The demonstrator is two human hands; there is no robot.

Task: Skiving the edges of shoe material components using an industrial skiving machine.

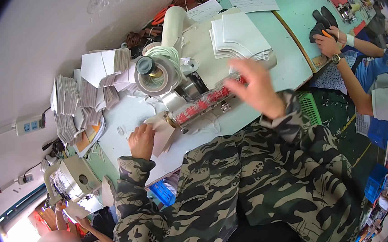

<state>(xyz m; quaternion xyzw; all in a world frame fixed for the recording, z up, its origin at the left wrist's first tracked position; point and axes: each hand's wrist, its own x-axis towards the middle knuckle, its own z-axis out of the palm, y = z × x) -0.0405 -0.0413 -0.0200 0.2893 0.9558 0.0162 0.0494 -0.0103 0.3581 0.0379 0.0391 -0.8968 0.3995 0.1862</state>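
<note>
My left hand (142, 141) is closed on the edge of some cream-white cut pieces (159, 133), which lie on the pale worktable at the left end of the machine arm. The machine (199, 106) is a long bar with worn red paint, with a round dark knob (145, 65) on its head. Over the right part of that bar hovers my right hand (255, 87), fingers stretched out and nothing in them. Just beyond it lies a fanned stack of white cut sheets (244, 34). The fingertips of my left hand are partly hidden.
Tall bundles of white pieces (68, 106) stand at the back left. A pale green coil (167, 54) hangs round the machine head. At right, a co-worker's hands (328, 43) hold black pieces (320, 28); lower left, another person handles a white piece (76, 211) by a machine (73, 177).
</note>
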